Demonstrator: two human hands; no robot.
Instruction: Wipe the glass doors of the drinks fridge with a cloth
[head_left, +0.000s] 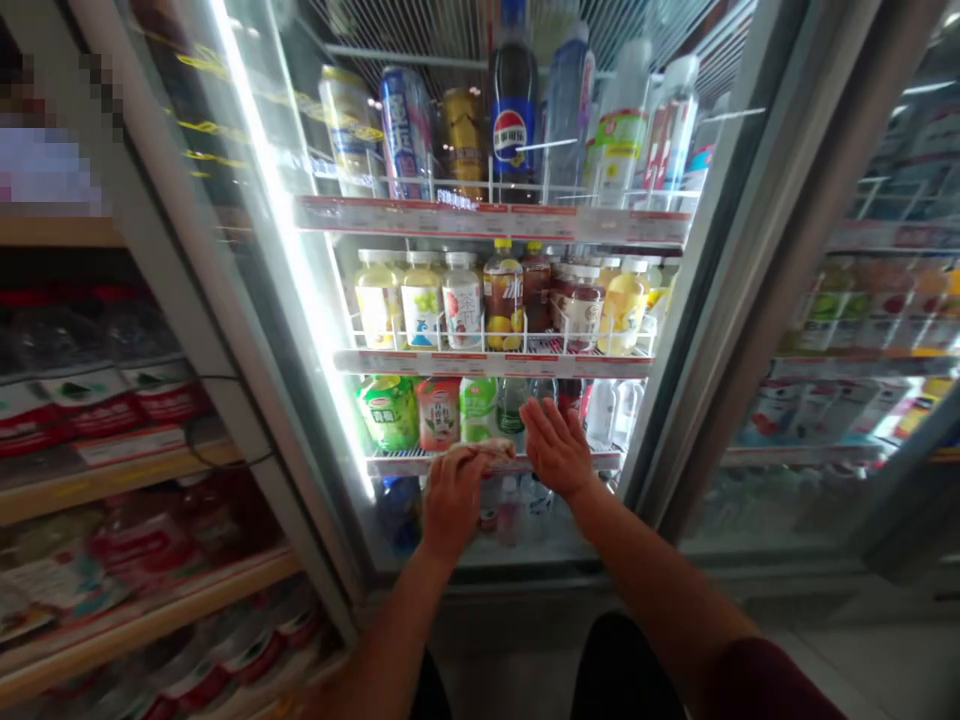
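Observation:
A glass-fronted drinks fridge (pixel 517 570) stands directly before me, its shelves lit by a bright strip at the left. My left hand (pixel 452 500) is closed on a crumpled, pale cloth (pixel 495 455), level with the front of a lower shelf. Just to its right, my right hand (pixel 556 447) is open, palm toward the fridge and fingers stretched upward. Whether its palm touches the glass I cannot tell. Behind the hands stand a green bottle (pixel 478 408), a reddish drink container (pixel 439 412) and a large green one (pixel 388 412).
Bottles with white caps (pixel 424 300) line the middle shelf; cans and a cola bottle (pixel 514 130) fill the upper one. A metal door frame (pixel 750 270) borders the right side, with another fridge beyond. Wooden shelves (pixel 150 480) with packaged goods stand at left.

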